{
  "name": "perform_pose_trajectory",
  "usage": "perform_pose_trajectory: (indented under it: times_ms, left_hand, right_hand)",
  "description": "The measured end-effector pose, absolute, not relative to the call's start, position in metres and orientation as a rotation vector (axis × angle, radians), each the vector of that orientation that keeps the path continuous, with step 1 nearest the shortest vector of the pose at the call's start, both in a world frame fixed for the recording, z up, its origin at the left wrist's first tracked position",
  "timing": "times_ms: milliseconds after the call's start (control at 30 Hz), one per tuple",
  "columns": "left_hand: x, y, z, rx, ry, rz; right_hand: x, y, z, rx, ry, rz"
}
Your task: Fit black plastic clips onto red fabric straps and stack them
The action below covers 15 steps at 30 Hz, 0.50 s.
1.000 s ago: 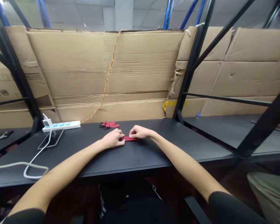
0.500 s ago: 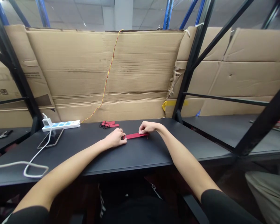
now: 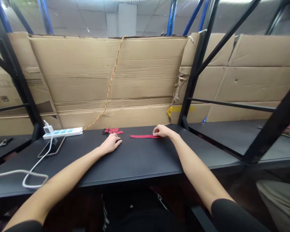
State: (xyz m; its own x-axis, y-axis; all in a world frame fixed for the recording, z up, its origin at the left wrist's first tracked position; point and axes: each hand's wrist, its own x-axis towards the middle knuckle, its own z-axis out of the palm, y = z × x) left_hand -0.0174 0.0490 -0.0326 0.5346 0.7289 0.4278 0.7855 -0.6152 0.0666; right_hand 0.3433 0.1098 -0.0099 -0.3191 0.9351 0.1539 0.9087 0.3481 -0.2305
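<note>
A red strap (image 3: 142,136) lies flat and stretched out on the black table (image 3: 135,158). My right hand (image 3: 161,130) pinches its right end against the tabletop, fingers closed. My left hand (image 3: 111,143) rests on the table to the left of the strap, apart from it, fingers loosely curled with nothing in them. Just beyond my left hand lies a small pile of red straps with black clips (image 3: 112,131).
A white power strip (image 3: 62,132) and a phone (image 3: 51,146) on a white cable (image 3: 31,170) lie at the left. Cardboard sheets (image 3: 111,77) wall the back. Black frame posts (image 3: 194,74) stand at the right, with a second black table (image 3: 232,135) beyond them.
My right hand drew the strap's end to the right and farther back, laying it out straight. My left hand let go of its left end and moved toward the pile.
</note>
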Motion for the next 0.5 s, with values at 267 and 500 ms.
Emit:
perform_pose_trajectory:
  times_ms: [267,500]
  left_hand:
    - [-0.013,0.042,-0.027,-2.745,-1.207,-0.674]
    - [0.005,0.048,-0.035,-2.791,-1.147,-0.615]
  right_hand:
    - [0.277,0.095,-0.024,-1.224,-2.556,-0.023]
    - [0.294,0.104,-0.026,-1.431,-2.584,-0.01]
